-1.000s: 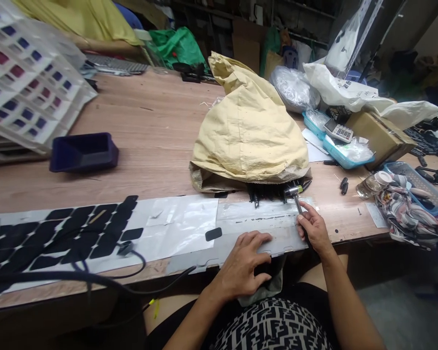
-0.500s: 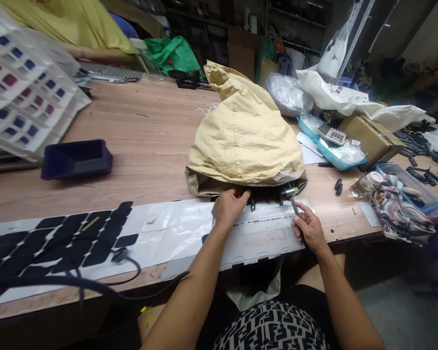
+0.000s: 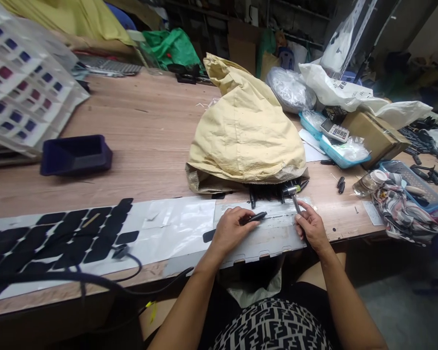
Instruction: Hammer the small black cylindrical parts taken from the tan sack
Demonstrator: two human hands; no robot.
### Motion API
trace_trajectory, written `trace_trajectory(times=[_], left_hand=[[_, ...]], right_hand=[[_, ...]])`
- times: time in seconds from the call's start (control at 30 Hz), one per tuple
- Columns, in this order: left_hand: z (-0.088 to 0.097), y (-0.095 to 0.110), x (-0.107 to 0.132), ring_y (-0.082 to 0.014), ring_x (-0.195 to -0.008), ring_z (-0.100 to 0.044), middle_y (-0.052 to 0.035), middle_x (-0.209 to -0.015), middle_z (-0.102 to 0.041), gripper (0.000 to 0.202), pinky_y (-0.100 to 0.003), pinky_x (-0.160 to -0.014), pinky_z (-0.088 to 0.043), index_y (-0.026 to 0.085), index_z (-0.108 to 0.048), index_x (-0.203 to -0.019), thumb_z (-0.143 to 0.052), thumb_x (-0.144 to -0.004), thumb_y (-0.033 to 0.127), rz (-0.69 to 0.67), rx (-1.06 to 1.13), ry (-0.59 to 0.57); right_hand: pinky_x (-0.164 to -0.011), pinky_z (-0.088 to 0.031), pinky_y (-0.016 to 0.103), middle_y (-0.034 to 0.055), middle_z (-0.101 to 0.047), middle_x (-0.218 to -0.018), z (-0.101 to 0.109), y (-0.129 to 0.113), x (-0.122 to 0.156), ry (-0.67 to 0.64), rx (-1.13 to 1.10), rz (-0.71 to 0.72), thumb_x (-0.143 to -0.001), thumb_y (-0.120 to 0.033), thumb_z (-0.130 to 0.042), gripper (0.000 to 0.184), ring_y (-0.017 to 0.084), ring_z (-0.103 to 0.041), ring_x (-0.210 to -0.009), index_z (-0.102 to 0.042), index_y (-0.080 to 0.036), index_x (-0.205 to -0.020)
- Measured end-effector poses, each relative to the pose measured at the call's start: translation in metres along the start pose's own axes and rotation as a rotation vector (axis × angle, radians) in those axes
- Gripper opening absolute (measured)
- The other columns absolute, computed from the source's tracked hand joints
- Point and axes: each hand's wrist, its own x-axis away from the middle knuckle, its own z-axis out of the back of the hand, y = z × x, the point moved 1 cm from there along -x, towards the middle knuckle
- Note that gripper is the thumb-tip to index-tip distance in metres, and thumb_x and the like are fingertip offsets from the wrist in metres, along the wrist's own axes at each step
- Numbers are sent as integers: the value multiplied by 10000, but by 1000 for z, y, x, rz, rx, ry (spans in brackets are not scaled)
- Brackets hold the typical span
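Observation:
My left hand [image 3: 231, 229] is closed on a slim black part [image 3: 254, 217] and holds it on the grey metal plate [image 3: 273, 233] at the table's near edge. My right hand [image 3: 311, 226] grips the handle of a small hammer [image 3: 293, 193] whose metal head stands just in front of a yellow sack [image 3: 246, 129]. More black parts [image 3: 264, 193] stick out from under the sack's open mouth, right behind the plate.
A white sheet with several black patches [image 3: 73, 233] and a black cable [image 3: 95, 279] lie at the left. A dark blue tray [image 3: 75, 154] and stacked sample trays [image 3: 18, 92] stand farther left. Baskets, a calculator [image 3: 335, 130], a cardboard box [image 3: 375, 133] and bags crowd the right.
My left hand moved from the table's edge to the sack's mouth, took a black part and brought it back onto the plate. The right hand stayed on the hammer.

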Motion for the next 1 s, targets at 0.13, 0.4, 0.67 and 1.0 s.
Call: trace_trajectory(times=[0.13, 0.4, 0.67, 1.0], left_hand=[[-7, 1, 3, -250, -930, -579, -15, -911, -713, 152, -394, -867, -426, 268, -752, -910, -765, -767, 320, -41, -109, -47], [-6, 2, 2, -256, -991, -551, -2, -945, -709, 147, -396, -892, -394, 279, -759, -931, -763, -786, 303, -11, -117, -88], [-8, 3, 0, -239, -959, -549, 14, -926, -715, 156, -388, -887, -394, 277, -757, -901, -790, -750, 261, 34, -99, -80], [-10, 8, -1, -235, -929, -552, 18, -866, -697, 83, -383, -874, -386, 281, -747, -802, -786, -734, 255, 62, -133, -43]], right_hand=[[-329, -368, 166, -64, -555, -699, 0, 0, 0, 13, 16, 7, -861, -369, -684, 537, 61, -457, -416, -564, -225, -1364], [-417, -465, 223, -3, -643, -792, -2, -4, 12, -77, 223, 106, -945, -352, -592, 428, 93, -535, -480, -628, -238, -1356], [-814, -562, 346, 70, -716, -1003, -20, -23, 27, -279, 703, 523, -981, -159, -504, 420, 200, -675, -886, -625, -258, -1370], [-675, -531, 265, 51, -654, -869, -29, -23, 34, -272, 1019, 587, -968, -96, -446, 458, 171, -621, -738, -613, -228, -1374]])
